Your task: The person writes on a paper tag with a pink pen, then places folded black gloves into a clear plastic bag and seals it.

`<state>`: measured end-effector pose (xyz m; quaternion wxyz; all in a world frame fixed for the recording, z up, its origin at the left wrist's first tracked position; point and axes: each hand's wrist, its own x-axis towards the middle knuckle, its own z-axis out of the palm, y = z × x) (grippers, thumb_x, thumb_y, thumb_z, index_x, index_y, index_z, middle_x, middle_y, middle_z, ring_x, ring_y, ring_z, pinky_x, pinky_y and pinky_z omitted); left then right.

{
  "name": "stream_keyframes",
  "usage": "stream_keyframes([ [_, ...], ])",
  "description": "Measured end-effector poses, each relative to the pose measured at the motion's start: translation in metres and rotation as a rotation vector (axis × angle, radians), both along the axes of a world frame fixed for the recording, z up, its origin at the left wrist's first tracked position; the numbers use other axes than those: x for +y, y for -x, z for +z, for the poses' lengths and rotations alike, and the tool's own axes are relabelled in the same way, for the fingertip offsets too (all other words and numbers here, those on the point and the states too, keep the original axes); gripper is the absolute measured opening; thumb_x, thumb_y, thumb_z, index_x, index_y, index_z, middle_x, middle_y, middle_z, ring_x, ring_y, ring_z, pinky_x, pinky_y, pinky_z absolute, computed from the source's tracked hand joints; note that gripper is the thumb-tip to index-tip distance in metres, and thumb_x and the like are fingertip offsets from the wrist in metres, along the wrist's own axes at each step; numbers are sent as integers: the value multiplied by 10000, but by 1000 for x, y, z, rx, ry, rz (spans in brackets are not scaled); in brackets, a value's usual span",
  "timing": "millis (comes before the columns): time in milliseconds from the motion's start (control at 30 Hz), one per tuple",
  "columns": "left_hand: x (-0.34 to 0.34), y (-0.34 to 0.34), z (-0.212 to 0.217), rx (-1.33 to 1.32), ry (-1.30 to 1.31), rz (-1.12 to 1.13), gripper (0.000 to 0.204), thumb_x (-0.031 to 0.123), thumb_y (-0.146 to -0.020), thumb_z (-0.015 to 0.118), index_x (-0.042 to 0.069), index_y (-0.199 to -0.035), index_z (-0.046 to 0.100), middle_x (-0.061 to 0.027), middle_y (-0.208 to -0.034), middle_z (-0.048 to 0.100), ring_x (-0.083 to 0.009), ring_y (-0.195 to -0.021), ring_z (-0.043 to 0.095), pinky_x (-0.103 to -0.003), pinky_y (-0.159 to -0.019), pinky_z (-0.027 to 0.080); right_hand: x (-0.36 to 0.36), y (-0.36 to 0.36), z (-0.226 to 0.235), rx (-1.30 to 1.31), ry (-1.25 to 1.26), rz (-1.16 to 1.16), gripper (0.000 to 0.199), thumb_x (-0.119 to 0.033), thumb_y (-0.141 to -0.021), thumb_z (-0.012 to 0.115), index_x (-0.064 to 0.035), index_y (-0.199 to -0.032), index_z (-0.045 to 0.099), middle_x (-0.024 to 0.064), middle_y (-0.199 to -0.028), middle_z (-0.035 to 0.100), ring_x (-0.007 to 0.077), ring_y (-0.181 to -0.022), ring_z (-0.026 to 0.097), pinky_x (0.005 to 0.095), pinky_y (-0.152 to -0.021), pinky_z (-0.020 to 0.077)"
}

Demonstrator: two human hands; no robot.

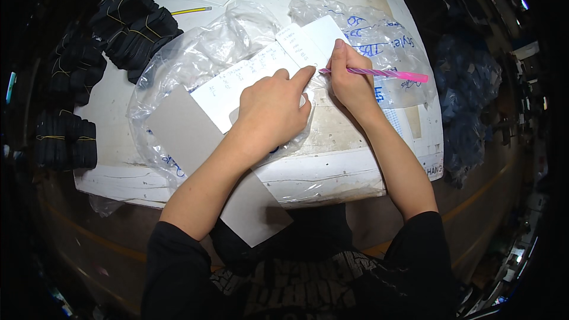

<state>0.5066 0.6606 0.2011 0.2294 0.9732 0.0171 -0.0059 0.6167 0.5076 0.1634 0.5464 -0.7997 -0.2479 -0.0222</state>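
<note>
Sitting far left on the tabletop (pixel 338 136): black banded bundles (pixel 145 38), then grey card (pixel 189 121) on a clear plastic bag (pixel 207 41), handwritten white paper (pixel 252 71) just right of the card, also on plastic. Left hand (pixel 275 106) palm-down over the paper, index stretched out, other fingers partly curled; can't tell if it grips the rounded grey thing (pixel 235 116) underneath. Right hand (pixel 352 80) closed in a pinch on a pink pen (pixel 397 74), tip at the paper's edge near the left index fingertip, blue-marked clear bag (pixel 409 53) beyond.
</note>
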Motion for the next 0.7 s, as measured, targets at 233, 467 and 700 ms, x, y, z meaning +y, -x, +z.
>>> stream_keyframes([
  [233, 0, -2, 0, 20, -23, -13, 536, 244, -945, 648, 141, -1470, 624, -192, -1038, 722, -382, -908, 749, -509, -775, 607, 1, -1, -1, 6, 49, 1, 391, -233, -1149, 513, 33, -871, 581, 130, -638, 537, 139, -605, 458, 378, -587, 422],
  [467, -1, -2, 2, 29, -41, 2, 526, 217, -943, 585, 192, -1467, 623, -177, -1033, 738, -373, -923, 749, -488, -829, 606, 2, -3, -3, -31, 38, 0, 398, -230, -1152, 505, 36, -865, 575, 146, -638, 540, 157, -595, 457, 379, -586, 424],
  [700, -1, -2, 2, 41, -35, -2, 529, 228, -946, 604, 178, -1472, 620, -179, -1043, 733, -372, -925, 750, -491, -816, 609, 1, -2, -3, -17, 44, -16, 403, -233, -1156, 500, 38, -870, 584, 138, -639, 556, 154, -600, 464, 379, -597, 438],
])
